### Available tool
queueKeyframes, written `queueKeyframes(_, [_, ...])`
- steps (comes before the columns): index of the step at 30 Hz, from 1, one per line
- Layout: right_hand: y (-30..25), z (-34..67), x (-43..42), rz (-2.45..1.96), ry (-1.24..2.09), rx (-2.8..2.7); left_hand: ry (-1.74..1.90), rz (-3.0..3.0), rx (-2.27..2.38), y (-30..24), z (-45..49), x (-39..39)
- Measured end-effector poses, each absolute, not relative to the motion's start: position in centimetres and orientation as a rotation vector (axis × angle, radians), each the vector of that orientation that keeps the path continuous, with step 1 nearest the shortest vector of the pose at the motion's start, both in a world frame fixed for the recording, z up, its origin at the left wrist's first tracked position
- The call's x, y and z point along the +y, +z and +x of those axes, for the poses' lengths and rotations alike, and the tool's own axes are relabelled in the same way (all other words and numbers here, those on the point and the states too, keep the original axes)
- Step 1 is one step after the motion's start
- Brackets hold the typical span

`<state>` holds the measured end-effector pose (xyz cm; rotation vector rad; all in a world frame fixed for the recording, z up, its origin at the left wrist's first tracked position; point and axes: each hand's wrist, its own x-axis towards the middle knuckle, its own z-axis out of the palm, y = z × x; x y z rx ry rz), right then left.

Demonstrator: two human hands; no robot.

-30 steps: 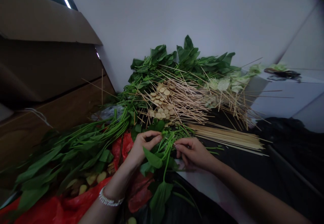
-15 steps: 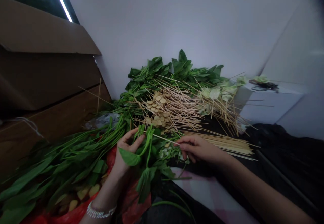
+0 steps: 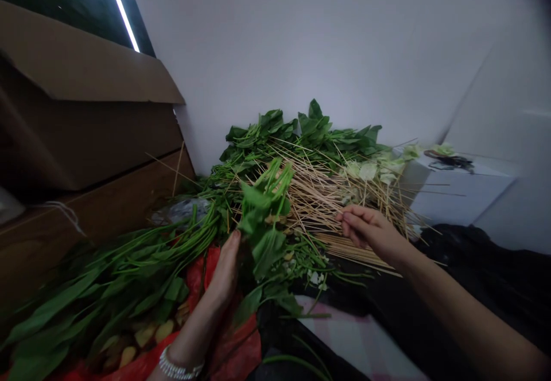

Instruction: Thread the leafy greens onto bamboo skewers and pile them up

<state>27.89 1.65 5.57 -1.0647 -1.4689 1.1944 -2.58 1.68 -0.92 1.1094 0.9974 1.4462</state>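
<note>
A folded bunch of leafy green stems (image 3: 269,203) hangs in front of the skewer pile, its leaves drooping. My left hand (image 3: 228,260) is just beside and below its leaves, fingers stretched out, the fingertips partly hidden. On the other side my right hand (image 3: 365,229) is closed in a pinch at the end of a thin bamboo skewer, which is hard to pick out against the pile behind. Beneath the bunch are loose leaves and cut stems (image 3: 314,255). The potato slices on skewers behind it are mostly covered now.
Skewered greens (image 3: 310,125) lie against the wall, next to bamboo skewers (image 3: 316,189) and skewered pale cabbage leaves (image 3: 368,170). Long-stemmed greens (image 3: 107,289) spread left over a red plastic bag (image 3: 241,341). A cardboard box (image 3: 94,134) stands left, a white box (image 3: 460,189) right.
The greens have moved up and away, over the potato slices. My left hand has let go of them and straightened its fingers. My right hand has shifted right and farther out.
</note>
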Motion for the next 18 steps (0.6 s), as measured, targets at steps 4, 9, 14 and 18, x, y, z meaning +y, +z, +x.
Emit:
queueKeyframes(4, [6.4, 28.7, 2.8, -0.97, 1.131, -1.304, 1.37, 1.177, 0.976, -1.1, -2.4, 1.9])
queueKeyframes(9, [9.4, 31.1, 4.5, -0.848, 0.866, -1.221, 1.302, 1.263, 1.01, -0.1, -2.0, 1.0])
queueKeyframes(14, [12.6, 33.9, 7.3, -0.734, 0.649, -1.131, 1.26, 1.3, 0.993, -0.6, -2.2, 1.1])
queueKeyframes(18, [13.6, 35.3, 11.4, -0.771, 0.404, -1.118, 1.272, 1.321, 1.001, -1.2, -2.3, 1.5])
